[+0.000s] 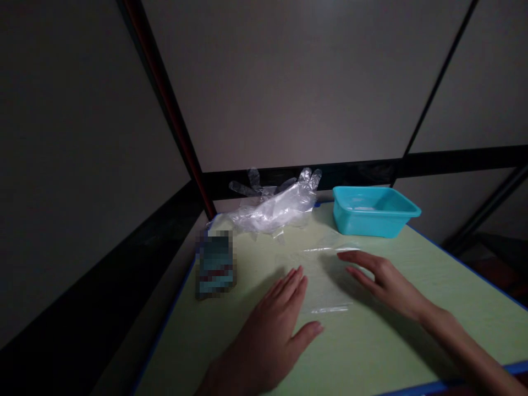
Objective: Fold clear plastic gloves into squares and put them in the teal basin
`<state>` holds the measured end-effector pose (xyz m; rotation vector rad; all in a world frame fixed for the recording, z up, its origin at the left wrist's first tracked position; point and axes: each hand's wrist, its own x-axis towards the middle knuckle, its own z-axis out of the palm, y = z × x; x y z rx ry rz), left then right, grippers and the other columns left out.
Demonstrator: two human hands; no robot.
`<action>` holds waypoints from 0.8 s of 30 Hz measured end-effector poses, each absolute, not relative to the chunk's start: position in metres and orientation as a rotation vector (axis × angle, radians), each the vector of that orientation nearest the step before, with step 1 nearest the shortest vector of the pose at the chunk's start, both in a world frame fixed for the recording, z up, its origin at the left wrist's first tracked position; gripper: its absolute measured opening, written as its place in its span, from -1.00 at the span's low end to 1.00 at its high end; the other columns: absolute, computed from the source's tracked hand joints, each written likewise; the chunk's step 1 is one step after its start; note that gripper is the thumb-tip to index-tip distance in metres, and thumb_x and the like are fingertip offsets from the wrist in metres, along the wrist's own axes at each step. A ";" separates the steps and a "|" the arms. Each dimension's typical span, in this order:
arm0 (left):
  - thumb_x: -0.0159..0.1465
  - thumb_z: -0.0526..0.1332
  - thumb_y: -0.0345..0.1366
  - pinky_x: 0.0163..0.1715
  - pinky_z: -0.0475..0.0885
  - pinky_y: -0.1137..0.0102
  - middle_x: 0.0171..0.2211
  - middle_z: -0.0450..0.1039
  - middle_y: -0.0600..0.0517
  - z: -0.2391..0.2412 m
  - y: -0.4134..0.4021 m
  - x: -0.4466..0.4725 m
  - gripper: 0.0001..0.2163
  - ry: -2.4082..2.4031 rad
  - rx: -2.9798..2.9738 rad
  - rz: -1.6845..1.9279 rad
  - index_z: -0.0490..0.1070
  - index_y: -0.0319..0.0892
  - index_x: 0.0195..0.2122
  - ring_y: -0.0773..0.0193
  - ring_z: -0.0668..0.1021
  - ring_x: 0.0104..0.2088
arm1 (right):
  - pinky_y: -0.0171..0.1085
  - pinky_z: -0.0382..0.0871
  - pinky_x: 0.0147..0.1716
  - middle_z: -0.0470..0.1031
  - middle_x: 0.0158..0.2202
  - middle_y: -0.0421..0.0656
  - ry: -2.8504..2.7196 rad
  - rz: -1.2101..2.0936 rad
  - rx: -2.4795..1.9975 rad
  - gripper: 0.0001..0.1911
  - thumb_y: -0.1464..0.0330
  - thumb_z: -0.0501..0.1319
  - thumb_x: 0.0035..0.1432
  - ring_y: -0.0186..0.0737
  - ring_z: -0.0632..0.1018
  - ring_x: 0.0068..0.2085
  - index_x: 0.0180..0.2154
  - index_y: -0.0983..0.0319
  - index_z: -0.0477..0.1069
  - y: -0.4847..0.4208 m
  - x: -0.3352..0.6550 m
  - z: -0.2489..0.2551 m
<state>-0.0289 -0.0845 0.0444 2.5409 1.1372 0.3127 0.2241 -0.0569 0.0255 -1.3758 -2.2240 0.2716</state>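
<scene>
1. Tbl point(462, 319) in front of me: pale green top, blue edging.
2. Teal basin point(367, 224): far R side, upright, open top; I see a pale patch inside, can't ID.
3. Clear plastic gloves point(280, 209): loose heap at back, L of basin, not touching it; some fingers stick up.
4. Pixelated item point(215, 269): my L, nr tbl edge; teal w/ dk red band.
5. Wall point(297, 82) behind: grey, blk horiz. band point(363, 173).

Flat sheet point(330, 283): clear, shiny plastic. Gloves point(276, 212): crinkled, glossy plastic film. Basin point(367, 224): smooth plastic. Tabletop point(445, 291): matt.
</scene>
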 end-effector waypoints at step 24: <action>0.19 0.10 -0.42 0.03 0.18 0.36 -0.04 0.32 -0.01 0.009 0.008 0.008 -0.76 0.684 2.759 0.479 0.33 -0.20 -0.10 0.27 0.33 -0.02 | -0.12 0.24 0.00 0.23 0.08 0.14 -2.280 0.002 -1.484 -0.63 0.47 -0.11 0.19 -0.05 0.33 0.06 -0.06 0.38 0.34 0.032 0.232 -0.012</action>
